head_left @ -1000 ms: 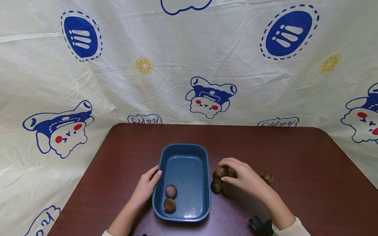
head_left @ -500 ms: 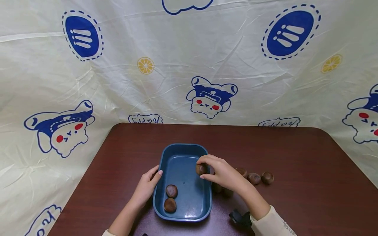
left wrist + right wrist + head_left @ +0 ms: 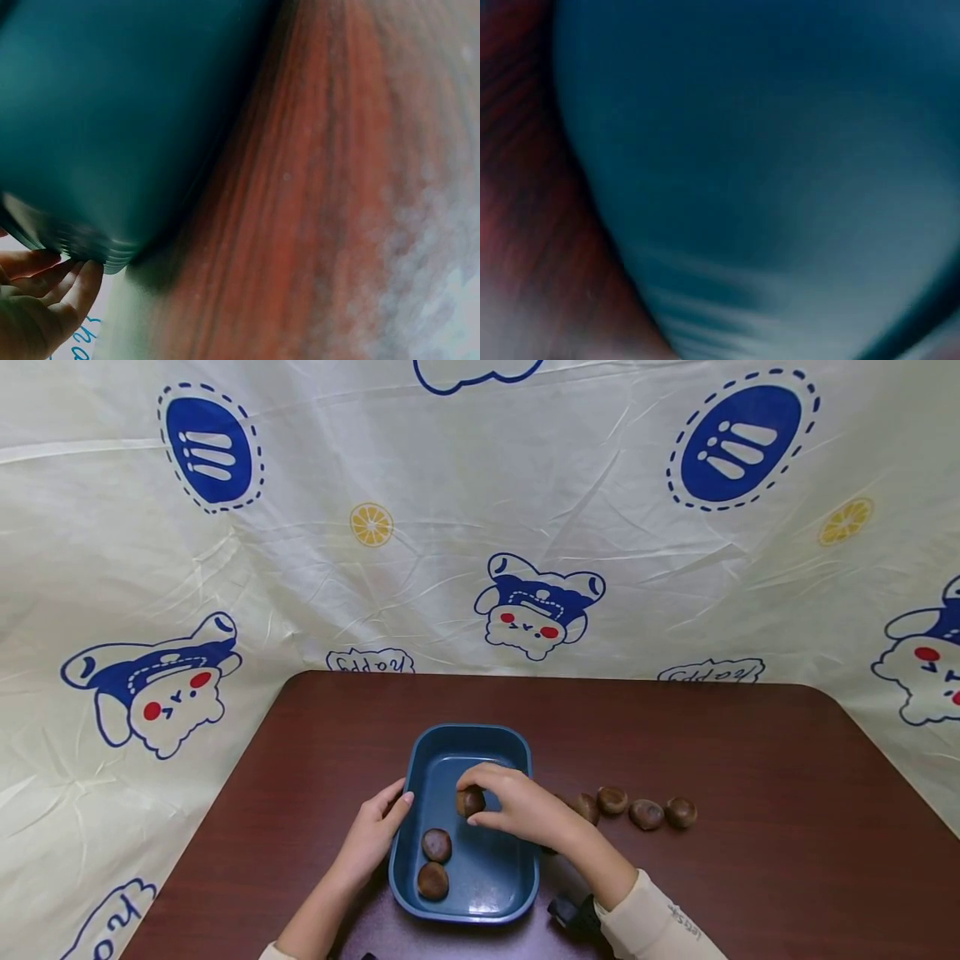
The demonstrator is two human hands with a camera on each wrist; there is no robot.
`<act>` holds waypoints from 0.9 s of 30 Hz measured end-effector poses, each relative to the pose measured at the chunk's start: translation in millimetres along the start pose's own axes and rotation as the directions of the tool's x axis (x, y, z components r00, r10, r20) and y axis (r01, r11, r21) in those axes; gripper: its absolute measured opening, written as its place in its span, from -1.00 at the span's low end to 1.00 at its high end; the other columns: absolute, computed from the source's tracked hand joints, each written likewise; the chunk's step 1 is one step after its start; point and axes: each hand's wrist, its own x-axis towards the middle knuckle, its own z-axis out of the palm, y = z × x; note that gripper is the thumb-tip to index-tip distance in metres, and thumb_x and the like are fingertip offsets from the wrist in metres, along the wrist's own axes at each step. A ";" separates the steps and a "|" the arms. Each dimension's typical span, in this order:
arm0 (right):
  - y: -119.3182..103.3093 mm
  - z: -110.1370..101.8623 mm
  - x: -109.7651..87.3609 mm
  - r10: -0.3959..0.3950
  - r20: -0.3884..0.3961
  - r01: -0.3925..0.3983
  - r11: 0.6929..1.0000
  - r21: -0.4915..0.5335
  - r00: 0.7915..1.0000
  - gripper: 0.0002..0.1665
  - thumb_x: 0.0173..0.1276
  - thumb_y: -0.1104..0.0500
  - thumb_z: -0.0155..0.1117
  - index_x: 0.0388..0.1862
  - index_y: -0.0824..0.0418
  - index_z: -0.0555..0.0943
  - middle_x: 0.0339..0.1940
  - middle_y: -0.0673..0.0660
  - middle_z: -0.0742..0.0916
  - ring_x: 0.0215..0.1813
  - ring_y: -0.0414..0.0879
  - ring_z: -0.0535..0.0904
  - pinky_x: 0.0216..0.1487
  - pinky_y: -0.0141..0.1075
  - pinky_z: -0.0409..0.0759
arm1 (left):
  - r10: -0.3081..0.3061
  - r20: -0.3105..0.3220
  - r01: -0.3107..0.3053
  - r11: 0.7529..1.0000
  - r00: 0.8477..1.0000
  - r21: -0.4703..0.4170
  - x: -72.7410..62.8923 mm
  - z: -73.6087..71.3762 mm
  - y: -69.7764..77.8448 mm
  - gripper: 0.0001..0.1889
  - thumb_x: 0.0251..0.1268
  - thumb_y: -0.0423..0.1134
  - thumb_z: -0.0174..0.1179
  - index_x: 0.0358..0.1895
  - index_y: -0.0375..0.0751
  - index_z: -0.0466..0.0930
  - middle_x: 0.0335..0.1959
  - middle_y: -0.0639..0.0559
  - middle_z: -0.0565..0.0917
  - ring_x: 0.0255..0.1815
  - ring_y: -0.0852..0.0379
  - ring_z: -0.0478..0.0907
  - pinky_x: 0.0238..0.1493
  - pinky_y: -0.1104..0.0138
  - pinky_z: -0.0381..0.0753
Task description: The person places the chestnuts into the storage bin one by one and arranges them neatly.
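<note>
The left hand (image 3: 372, 824) grips the left rim of the blue plastic tray (image 3: 491, 881), thumb at the top edge, fingers against the outer wall; a firm hold there should stop it sliding. Inside the tray, towards its near left corner, two chestnuts (image 3: 432, 881) lie touching. Right of that pair and farther from the person, one held chestnut (image 3: 470, 802) is pinched between thumb and fingers of the right hand (image 3: 517, 803), within the tray's walls; I cannot tell whether it meets the floor. It would be best released low and gently, lest it roll into the pair. Right of the tray, loose chestnuts (image 3: 647, 814) lie on the table (image 3: 750, 877), some partly hidden by the right arm.
</note>
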 end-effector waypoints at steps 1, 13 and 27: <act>-0.7 2.2 2.7 -0.008 0.014 0.008 1.000 -0.004 1.000 -0.58 0.15 0.18 0.32 0.01 0.16 0.49 -0.03 -0.04 0.54 0.02 -0.22 0.41 0.01 -0.34 0.44 | 0.003 0.001 -0.003 1.000 1.000 -0.001 -0.1 -0.3 0.4 -0.56 0.36 -0.20 -0.02 0.21 -0.38 0.31 0.09 -0.26 0.46 -0.01 -0.07 0.46 -0.05 0.18 0.48; -3.0 26.3 28.1 -0.055 0.127 0.059 0.998 -0.029 0.990 -0.57 0.16 0.22 0.30 0.03 0.23 0.49 -0.02 0.01 0.56 0.00 -0.23 0.44 -0.02 -0.44 0.41 | 0.013 0.019 -0.011 0.998 1.000 -0.063 -1.0 -0.7 2.3 -0.58 0.36 -0.25 -0.02 0.20 -0.40 0.32 0.03 -0.28 0.50 -0.08 -0.06 0.50 -0.15 0.26 0.53; 7.1 41.9 35.4 -0.001 0.164 0.008 0.999 -0.046 0.987 -0.58 0.19 0.28 0.26 0.06 0.24 0.49 0.02 0.07 0.57 0.07 -0.16 0.43 0.03 -0.37 0.40 | 0.009 0.017 -0.009 0.999 1.000 -0.034 -1.2 -1.0 1.8 -0.55 0.36 -0.20 -0.02 0.21 -0.40 0.31 0.06 -0.28 0.48 -0.03 -0.07 0.47 -0.09 0.22 0.50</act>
